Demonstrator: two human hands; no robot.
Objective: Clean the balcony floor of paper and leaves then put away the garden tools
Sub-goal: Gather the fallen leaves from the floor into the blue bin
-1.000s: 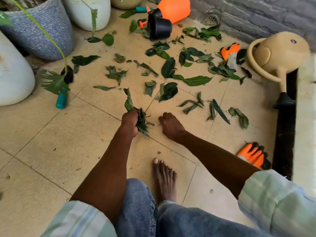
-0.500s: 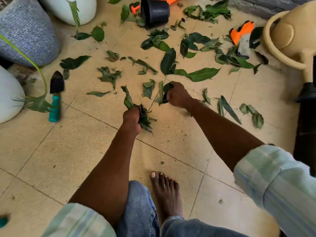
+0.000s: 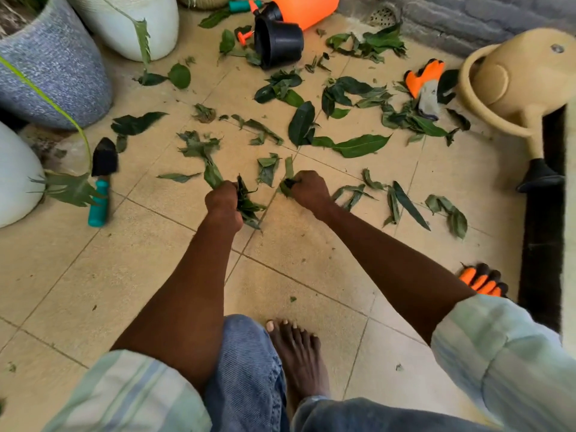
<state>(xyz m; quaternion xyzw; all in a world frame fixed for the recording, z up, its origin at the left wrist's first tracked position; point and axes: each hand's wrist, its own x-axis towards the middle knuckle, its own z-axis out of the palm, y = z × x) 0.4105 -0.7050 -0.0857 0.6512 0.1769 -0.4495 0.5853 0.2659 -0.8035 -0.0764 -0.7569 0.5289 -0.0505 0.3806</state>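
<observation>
Left hand [image 3: 223,202] clenched round a bunch of leaves [image 3: 247,202], tips sticking out past the fist. Right hand [image 3: 310,190] just beside it, fingers curled on a single leaf [image 3: 288,182] at the floor.

Loose leaves [image 3: 361,145] lie scattered over the tiled floor [image 3: 311,244], thickest toward the far wall and the far right corner; a few more sit right of the right hand. No paper seen.

Handling, as judged: leaves are light, thin, limp, some curled and partly torn. No real weight; they lie flat against tile, so a fingertip pinch at a raised edge or stem end looks easiest. Bunch compresses readily but bits could slip from a full fist.

Tools not yet put away: trowel [image 3: 101,182] with teal handle by the left edge beside the planters; tan watering can [image 3: 514,85] at the right edge; orange glove [image 3: 425,81] among leaves near it, a second glove [image 3: 481,280] near the right sleeve; orange sprayer [image 3: 307,7] and tipped black pot [image 3: 279,42] at the far edge.
</observation>
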